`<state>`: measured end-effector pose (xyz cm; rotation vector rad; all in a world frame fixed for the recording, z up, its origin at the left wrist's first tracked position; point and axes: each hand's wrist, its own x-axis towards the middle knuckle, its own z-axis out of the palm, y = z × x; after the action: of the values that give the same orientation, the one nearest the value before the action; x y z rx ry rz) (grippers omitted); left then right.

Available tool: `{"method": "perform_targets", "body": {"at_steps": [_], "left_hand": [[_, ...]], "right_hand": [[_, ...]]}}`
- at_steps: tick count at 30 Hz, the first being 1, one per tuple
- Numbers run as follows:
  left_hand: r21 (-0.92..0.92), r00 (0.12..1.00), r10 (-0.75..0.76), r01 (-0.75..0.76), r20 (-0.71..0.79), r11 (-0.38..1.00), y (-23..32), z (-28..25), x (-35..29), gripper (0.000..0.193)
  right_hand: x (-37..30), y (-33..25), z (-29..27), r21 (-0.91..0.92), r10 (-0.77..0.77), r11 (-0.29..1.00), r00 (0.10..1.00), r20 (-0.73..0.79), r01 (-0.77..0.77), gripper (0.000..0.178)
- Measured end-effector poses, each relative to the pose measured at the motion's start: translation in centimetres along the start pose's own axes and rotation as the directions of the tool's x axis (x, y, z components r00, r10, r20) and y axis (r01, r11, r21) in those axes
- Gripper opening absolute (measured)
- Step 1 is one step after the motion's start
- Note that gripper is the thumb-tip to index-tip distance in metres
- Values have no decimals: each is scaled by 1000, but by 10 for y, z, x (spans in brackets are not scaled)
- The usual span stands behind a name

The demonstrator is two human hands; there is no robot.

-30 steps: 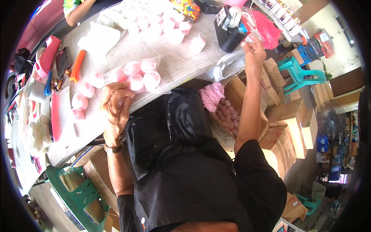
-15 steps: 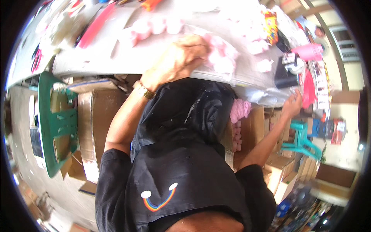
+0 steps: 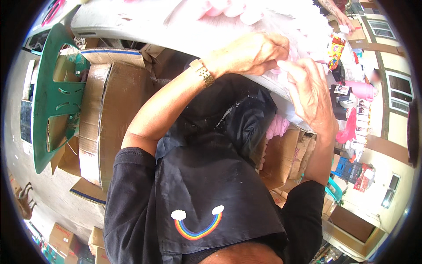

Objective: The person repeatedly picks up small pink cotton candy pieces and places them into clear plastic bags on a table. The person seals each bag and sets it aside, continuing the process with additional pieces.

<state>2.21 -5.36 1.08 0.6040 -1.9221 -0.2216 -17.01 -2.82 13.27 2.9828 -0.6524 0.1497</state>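
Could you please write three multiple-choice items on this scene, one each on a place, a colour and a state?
1. Where is the green plastic chair?
A. On the person's left, beside cardboard boxes
B. On top of the table
C. Behind the person's right arm

2. What colour is the watch on the left wrist?
A. Black
B. Gold
C. Red

3. What are the two hands doing?
A. Hanging at the person's sides
B. Both gripping the chair
C. Both at the table edge on pale pink and white soft material

Answers: 1 A, the chair sits at the picture's left next to the cardboard boxes. 2 B, the band shines gold. 3 C, the left hand and right hand meet at the white table, fingers on the pink and white material.
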Motion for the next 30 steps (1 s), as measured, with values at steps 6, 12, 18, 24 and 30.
{"method": "perform_targets", "body": {"at_steps": [6,12,18,24,30], "left_hand": [[-50,996,-64,60,-69,997,-3,9,-3,19],[-41,996,-44,41,-78,998,-5,11,-4,21],[-36,994,-85,82,-70,996,-3,10,-5,20],[-24,992,-79,77,-100,997,-1,11,-5,20],[-21,991,-85,84,-100,996,-3,14,-4,19]], "right_hand": [[20,6,1,7,-67,998,996,60,66,62],[18,7,5,7,-86,996,995,55,86,63],[17,5,8,14,-71,997,996,50,70,60],[23,4,9,-99,-99,990,995,27,101,60],[27,3,10,-154,-141,978,990,-2,139,60]]}}
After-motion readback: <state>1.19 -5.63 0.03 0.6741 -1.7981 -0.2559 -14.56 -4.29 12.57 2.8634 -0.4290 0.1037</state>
